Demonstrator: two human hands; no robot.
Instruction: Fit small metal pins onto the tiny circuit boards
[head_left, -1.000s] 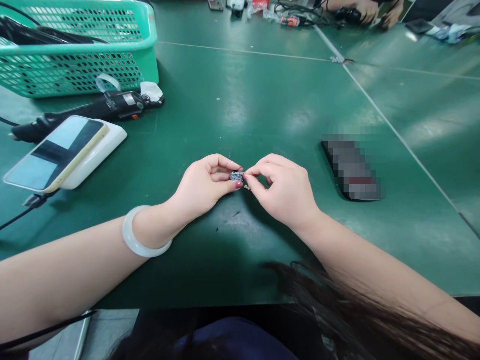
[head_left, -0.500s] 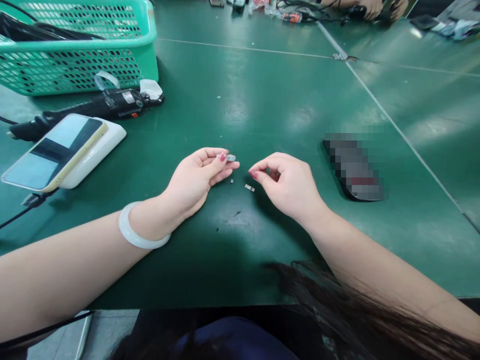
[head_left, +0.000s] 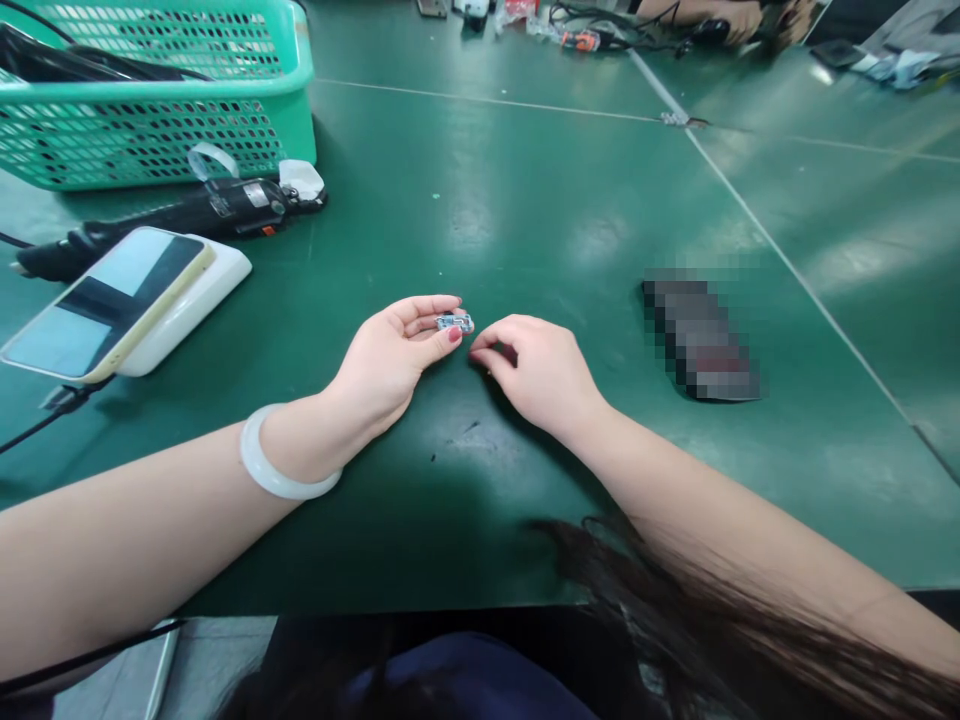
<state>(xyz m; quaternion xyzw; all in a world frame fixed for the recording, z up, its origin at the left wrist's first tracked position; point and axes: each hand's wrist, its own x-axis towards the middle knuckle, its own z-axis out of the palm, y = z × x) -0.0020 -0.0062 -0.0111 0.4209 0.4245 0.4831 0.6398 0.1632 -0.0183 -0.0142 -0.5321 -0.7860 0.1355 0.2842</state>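
My left hand point(head_left: 386, 355) has one small blue-grey part point(head_left: 456, 322) clamped between thumb and fingers; my thumb covers some of its near edge, and its finer details are too tiny to make out. My right hand point(head_left: 544, 375) is just beside it, thumb and forefinger tips together, low over the green table point(head_left: 480, 560). I cannot tell whether anything is pinched there; one speck of gold colour shows under that thumb, too small to name, and my other right fingers are mostly tucked out of sight.

Well to the right of my right fingers lies one dark object point(head_left: 701, 340), blurred into blocks so its markings can't be read. To the left of my left fingers I count one phone point(head_left: 105, 305) resting on one white block point(head_left: 217, 285), partly hidden beneath it. Farther out past them is one black power tool point(head_left: 240, 207), then one green basket point(head_left: 296, 75), cut off at the left, with dark items inside I can't count. Far beyond my right fingers, another person's hands point(head_left: 742, 22) are partly cut off.
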